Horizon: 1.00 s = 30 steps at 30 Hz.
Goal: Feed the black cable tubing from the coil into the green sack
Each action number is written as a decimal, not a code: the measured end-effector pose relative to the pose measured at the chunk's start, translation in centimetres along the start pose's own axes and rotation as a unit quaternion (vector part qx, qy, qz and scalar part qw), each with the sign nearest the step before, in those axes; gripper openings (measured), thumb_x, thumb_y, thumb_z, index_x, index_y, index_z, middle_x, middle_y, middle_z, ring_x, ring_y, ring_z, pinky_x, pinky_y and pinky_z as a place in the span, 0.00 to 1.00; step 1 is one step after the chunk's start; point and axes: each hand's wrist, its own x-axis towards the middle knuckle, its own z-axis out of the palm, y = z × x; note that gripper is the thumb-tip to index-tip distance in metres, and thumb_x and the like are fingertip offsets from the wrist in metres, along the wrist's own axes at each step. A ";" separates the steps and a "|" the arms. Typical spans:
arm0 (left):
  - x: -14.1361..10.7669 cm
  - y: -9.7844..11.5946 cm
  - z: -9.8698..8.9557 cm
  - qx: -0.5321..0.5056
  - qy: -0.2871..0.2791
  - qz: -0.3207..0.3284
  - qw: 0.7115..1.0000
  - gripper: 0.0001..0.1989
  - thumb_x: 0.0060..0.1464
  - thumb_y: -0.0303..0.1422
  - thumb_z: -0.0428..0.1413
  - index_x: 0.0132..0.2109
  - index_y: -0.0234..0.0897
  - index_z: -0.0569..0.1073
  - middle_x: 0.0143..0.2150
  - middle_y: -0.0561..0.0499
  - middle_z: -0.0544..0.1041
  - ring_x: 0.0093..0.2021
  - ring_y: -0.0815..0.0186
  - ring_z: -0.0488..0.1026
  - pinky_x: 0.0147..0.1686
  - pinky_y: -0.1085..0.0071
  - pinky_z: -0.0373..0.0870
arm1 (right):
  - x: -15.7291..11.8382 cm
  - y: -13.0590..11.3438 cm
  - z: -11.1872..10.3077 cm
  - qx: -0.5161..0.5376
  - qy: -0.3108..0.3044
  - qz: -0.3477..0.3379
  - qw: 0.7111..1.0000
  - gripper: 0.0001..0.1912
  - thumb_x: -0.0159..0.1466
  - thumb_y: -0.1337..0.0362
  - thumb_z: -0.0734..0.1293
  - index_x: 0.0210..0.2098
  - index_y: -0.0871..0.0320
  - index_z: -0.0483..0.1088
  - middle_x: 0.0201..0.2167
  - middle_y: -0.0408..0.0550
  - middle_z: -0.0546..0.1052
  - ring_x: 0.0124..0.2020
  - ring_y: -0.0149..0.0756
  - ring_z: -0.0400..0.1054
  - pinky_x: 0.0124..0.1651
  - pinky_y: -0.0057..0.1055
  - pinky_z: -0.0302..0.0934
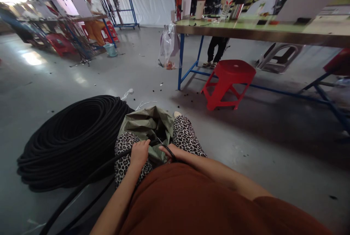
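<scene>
My left hand (140,152) is closed around a thick black cord (105,165) above my left knee. The cord trails back past my left forearm to the lower left. My right hand (177,150) grips scissors (168,150) with black loop handles; a thin metal blade points up and left, toward the left hand. Both hands are over an open olive-green sack (136,120) standing between my knees, with dark pieces inside that I cannot make out clearly. A large coil of black cord (73,136) lies on the floor to my left.
A red stool (231,82) stands ahead, by a long green-topped table (262,27) with blue legs. A clear plastic bag (168,47) hangs at the table's corner. One person works behind this table, another at a table (79,18) far left. Small black scraps dot the floor.
</scene>
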 end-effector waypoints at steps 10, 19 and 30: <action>-0.1 -0.1 0.3 0.029 -0.002 -0.002 1.000 0.21 0.64 0.27 0.43 0.58 0.36 0.72 0.48 0.41 0.79 0.48 0.56 0.74 0.47 0.58 0.63 | -0.6 -0.7 -0.3 0.036 -0.007 0.012 0.999 0.26 0.67 0.47 0.65 0.21 0.58 0.62 0.12 0.41 0.63 0.11 0.28 0.57 0.15 0.25 0.53; -0.2 0.0 0.2 0.008 0.012 -0.017 1.000 0.20 0.64 0.28 0.43 0.57 0.34 0.72 0.48 0.40 0.79 0.48 0.55 0.74 0.48 0.57 0.64 | -1.5 -1.2 -0.4 0.147 -0.006 0.057 0.987 0.26 0.69 0.44 0.63 0.26 0.59 0.63 0.14 0.38 0.63 0.11 0.26 0.56 0.14 0.23 0.53; -0.2 -0.2 0.1 -0.022 0.056 -0.038 0.997 0.18 0.63 0.28 0.45 0.54 0.34 0.74 0.50 0.40 0.78 0.49 0.55 0.74 0.50 0.59 0.66 | -0.7 0.6 -0.2 0.181 -0.108 0.014 0.977 0.27 0.73 0.46 0.55 0.31 0.62 0.66 0.18 0.43 0.70 0.17 0.30 0.66 0.21 0.23 0.61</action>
